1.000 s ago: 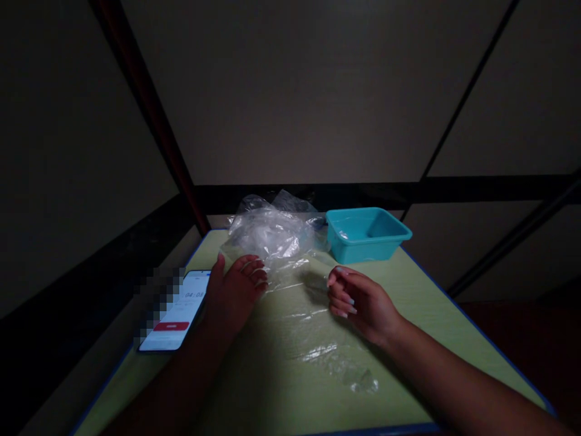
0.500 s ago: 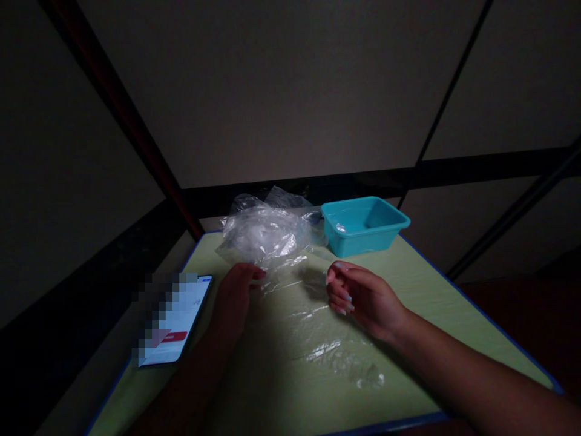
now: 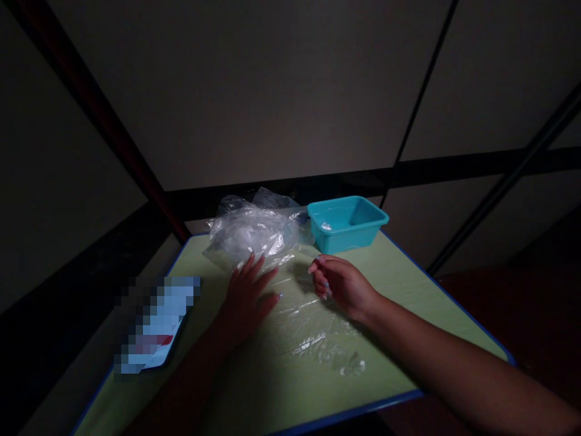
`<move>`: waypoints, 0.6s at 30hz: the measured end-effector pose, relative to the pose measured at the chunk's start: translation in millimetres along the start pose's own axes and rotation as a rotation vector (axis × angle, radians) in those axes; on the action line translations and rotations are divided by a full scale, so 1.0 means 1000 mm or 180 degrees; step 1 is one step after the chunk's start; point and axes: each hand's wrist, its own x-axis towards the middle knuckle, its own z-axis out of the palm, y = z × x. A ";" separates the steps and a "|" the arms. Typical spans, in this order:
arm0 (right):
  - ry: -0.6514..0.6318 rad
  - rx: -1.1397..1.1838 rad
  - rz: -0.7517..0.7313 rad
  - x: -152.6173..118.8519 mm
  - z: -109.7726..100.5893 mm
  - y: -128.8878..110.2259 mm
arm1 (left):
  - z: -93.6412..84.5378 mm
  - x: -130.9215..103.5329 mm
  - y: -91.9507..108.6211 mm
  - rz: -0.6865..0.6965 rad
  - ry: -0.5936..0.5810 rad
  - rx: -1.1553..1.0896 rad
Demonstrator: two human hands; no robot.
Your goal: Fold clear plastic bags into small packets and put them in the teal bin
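Clear plastic on the bench (image 3: 399, 290), a hand at either side.

The crumpled clear bags (image 3: 254, 233) lie at the bench's far edge, toward its far left corner, just beside the turquoise basket (image 3: 347, 239) near the far right corner. A flat clear sheet (image 3: 313, 345) extends from the bags toward the near edge. Left hand (image 3: 245, 300): palm down, fingers spread wide, tips at the near side of the bags; no grip observed, contact cannot be confirmed. Right hand (image 3: 342, 287): fingers curled, partly closed, above the sheet; whether they hold any film cannot be determined. A phone (image 3: 158, 357), partly pixelated, lies along the left edge.
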 end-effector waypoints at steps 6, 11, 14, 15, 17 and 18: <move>-0.0019 -0.0003 0.0101 0.000 0.000 0.006 | -0.019 0.008 0.016 -0.0894 0.0475 -0.2136; -0.0016 -0.0081 0.0155 -0.001 -0.001 0.005 | -0.016 0.009 0.018 -0.1279 0.0751 -0.3477; -0.0025 -0.0059 0.0173 -0.004 0.002 0.002 | -0.015 0.010 0.017 -0.1381 0.0959 -0.3973; -0.0046 -0.0044 0.0174 -0.005 0.003 0.001 | -0.016 0.010 0.017 -0.1393 0.0992 -0.4033; -0.0109 -0.0020 0.0176 -0.007 0.005 0.001 | -0.021 0.011 0.019 -0.1449 0.1011 -0.4186; -0.0138 -0.0015 0.0176 -0.008 0.006 0.001 | -0.025 0.011 0.020 -0.1504 0.0994 -0.4299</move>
